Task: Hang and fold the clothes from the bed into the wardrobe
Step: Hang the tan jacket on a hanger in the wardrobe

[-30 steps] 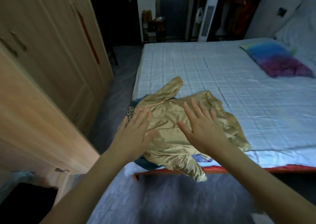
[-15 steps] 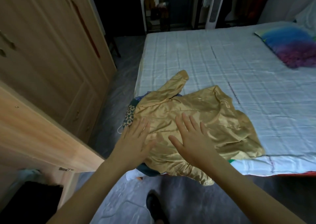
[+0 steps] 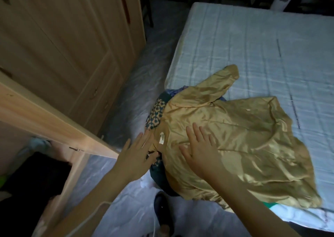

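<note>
Since a moment ago my left hand has slid off the gold garment to its edge; my right hand presses flat, fingers straight, smoothing it for folding atop the clothes pile at the bed corner.

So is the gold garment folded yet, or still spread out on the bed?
Spread out. The gold garment lies open and wrinkled over the bed, one sleeve extended, right hand flat on it.
</note>
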